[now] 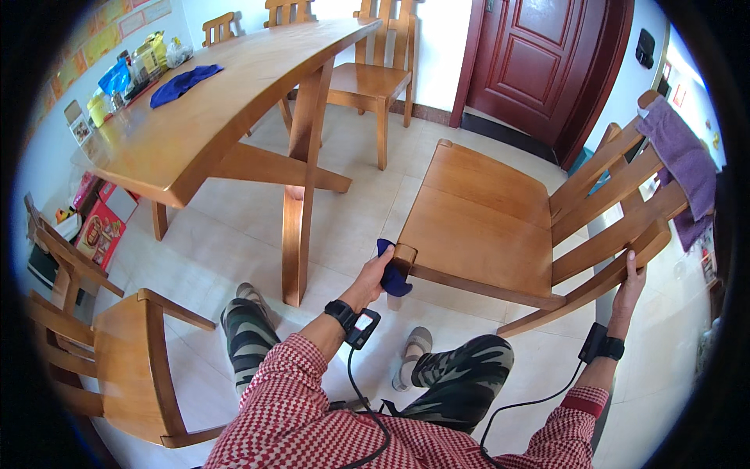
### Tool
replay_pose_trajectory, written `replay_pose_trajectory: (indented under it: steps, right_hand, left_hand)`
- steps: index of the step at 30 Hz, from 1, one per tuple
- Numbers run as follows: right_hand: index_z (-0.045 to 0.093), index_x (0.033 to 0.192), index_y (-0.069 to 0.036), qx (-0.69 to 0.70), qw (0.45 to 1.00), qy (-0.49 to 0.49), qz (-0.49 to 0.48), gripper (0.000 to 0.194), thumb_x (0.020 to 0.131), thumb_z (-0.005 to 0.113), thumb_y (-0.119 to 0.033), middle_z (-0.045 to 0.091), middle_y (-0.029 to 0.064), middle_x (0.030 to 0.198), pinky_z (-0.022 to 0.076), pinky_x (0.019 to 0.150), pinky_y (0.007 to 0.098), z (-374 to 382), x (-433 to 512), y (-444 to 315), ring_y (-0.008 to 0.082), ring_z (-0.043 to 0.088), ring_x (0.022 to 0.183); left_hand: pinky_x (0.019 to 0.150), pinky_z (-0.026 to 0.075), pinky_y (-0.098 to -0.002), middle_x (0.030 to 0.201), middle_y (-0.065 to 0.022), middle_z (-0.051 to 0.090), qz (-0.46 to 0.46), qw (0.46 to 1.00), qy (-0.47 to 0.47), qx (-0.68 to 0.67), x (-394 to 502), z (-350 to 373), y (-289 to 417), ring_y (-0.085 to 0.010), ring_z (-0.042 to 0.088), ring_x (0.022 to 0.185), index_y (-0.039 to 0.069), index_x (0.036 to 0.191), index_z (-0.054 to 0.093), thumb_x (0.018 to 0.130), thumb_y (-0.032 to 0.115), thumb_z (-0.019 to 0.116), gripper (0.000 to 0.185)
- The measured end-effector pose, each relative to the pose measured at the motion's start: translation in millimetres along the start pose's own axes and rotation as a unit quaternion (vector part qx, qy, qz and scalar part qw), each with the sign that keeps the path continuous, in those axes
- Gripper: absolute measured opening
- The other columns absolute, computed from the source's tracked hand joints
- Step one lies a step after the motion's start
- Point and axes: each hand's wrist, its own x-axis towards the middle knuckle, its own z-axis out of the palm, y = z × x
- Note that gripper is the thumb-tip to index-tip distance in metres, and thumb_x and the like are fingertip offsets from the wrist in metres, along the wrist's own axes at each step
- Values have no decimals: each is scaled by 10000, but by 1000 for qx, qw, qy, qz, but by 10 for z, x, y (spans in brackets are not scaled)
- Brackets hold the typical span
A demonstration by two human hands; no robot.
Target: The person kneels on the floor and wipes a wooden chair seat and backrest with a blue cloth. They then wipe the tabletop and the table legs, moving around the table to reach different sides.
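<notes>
A wooden chair [480,211] with a slatted back stands before me on the right. My left hand [375,275] presses a dark blue cloth [396,284] against the top of the chair's near front leg [405,255]. The leg's lower part is mostly hidden behind the cloth and hand. My right hand [630,284] grips the near upright of the backrest [621,269], thumb laid along it. Over the top of that backrest hangs a purple towel [682,152].
A long wooden table [246,76] on slanted legs stands at the left, bearing another blue cloth [184,85], bottles and bags. A second chair [126,363] is at lower left, a third [369,82] near the wall. Red boxes [102,234] sit beneath the table's left end. A dark red door [527,64] is behind.
</notes>
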Motion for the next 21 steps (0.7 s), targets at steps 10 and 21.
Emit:
replay_pose_trajectory:
  steps: [10, 21]
  right_hand:
    - [592, 1194, -10, -119, 978, -157, -61, 279, 932, 610, -107, 662, 88, 1107, 453, 975, 308, 277, -1130, -436, 178, 605, 1043]
    - [576, 1204, -24, 17, 768, -595, -236, 459, 792, 736, -145, 585, 165, 1182, 497, 907, 366, 2826, -3240, -1782, 297, 612, 1060]
  left_hand:
    - [899, 538, -437, 1028, -90, 664, 92, 993, -11, 70, -571, -122, 361, -228, 657, 988, 36, 1196, 574, 916, 176, 639, 320]
    - [757, 590, -376, 1136, -108, 622, 132, 989, -6, 68, -1481, -111, 798, -226, 656, 983, 51, 1299, 498, 987, 288, 576, 400]
